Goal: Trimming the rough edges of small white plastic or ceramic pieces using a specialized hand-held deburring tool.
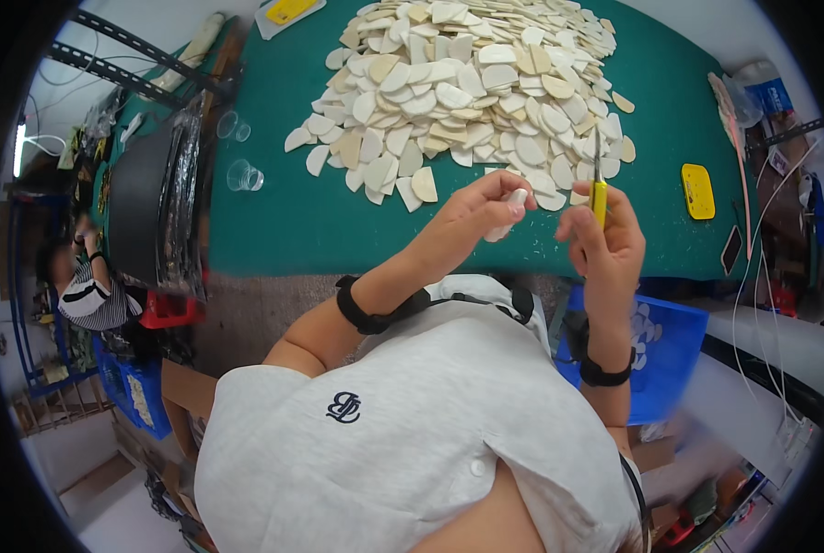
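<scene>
In front of me, on a green-topped table (274,230), lies a large heap of white and cream half-round foam pieces (467,92). My left hand (476,217), at the heap's near edge, pinches a white foam piece (507,221) between thumb and fingers. A little to the right, my right hand (608,235) is closed around a yellow-handled cutting tool (600,198). Its slim metal blade points away from me, toward the heap. The blade does not touch the held piece. Whether the tool is a knife or scissors I cannot tell.
Clear plastic cups (244,175) stand on the table's left side. A yellow tray (697,192) and a phone-like dark device (730,250) lie at the right. Below the table's right edge is a blue bin (674,346) with white pieces. Another person (94,286) sits far left.
</scene>
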The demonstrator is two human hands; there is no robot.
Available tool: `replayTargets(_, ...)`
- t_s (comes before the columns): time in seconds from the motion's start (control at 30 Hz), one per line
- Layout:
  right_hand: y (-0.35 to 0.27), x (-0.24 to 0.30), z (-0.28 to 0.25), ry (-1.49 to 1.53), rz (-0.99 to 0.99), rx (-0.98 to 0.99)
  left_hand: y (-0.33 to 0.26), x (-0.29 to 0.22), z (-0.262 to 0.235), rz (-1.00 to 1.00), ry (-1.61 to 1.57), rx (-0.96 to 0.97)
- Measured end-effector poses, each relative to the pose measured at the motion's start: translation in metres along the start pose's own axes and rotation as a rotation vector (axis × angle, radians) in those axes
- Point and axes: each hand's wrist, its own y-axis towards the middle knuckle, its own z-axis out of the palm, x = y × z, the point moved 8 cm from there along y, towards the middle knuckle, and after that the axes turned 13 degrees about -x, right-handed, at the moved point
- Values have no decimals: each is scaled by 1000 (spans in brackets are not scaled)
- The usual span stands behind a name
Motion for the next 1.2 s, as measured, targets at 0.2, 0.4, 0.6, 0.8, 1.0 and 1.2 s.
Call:
replayTargets(0.2, -13, 15, -10, -218, -219, -44, 4, -16, 4, -50, -207, -2)
replayTargets(0.4, -23, 45, 6, -606, -623, -11, 5, -21, 11, 77, 3, -42)
replayTargets(0.6, -25, 59, 10, -778, -772, 8, 4, -30, 16, 209, 92, -14)
replayTargets(0.8, -17, 62, 10, -798, -813, 25, 9, -31, 14, 241, 219, -74)
replayTargets(1.0, -10, 61, 6, -764, -807, 56, 13, -35, 18, 277, 286, -57)
replayTargets(1.2, -3, 62, 5, -731, -798, 81, 15, -40, 19, 330, 333, -72)
